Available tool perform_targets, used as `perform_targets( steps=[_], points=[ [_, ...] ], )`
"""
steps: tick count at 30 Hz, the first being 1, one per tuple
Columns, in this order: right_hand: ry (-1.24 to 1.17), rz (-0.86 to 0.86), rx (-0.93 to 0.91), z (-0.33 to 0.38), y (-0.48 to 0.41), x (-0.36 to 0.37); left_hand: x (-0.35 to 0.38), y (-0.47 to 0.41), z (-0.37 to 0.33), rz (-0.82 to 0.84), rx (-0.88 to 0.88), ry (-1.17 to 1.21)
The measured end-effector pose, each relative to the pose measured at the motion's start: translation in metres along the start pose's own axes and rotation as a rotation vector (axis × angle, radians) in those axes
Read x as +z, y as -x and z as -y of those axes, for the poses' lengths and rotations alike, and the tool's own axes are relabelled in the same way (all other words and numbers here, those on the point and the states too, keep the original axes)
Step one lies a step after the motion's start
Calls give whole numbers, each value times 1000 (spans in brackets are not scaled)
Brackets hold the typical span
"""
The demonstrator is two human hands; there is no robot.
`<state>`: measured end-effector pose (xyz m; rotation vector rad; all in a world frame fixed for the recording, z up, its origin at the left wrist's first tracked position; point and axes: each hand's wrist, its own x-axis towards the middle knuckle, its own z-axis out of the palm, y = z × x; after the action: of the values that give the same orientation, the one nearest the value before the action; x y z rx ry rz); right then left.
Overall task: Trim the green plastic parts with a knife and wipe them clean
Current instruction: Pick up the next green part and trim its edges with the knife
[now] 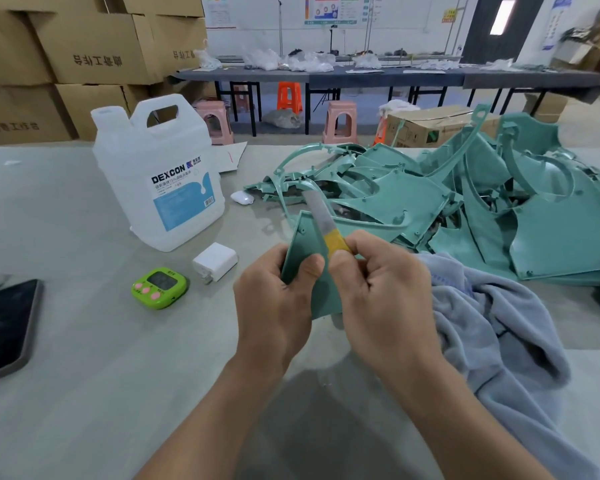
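Green part [307, 244], right of the jug [156, 174]: gripped by left hand [278, 296]; right hand [378, 292] grasps knife [335, 244] against its edge; likely hazard, blade slipping onto the holding thumb or gouging plastic.

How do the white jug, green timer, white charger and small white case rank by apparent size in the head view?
1. white jug
2. green timer and white charger: too alike to rank
3. small white case, smallest, though it lies farther from the camera
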<state>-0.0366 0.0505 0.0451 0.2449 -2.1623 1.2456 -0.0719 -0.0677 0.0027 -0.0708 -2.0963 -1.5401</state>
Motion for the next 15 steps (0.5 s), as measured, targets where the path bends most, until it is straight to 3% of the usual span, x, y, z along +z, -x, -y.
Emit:
perform_targets(
  steps=[15],
  points=[
    [105, -66, 83, -13, -2, -13, -7, -4, 11, -19, 132, -33]
  ],
)
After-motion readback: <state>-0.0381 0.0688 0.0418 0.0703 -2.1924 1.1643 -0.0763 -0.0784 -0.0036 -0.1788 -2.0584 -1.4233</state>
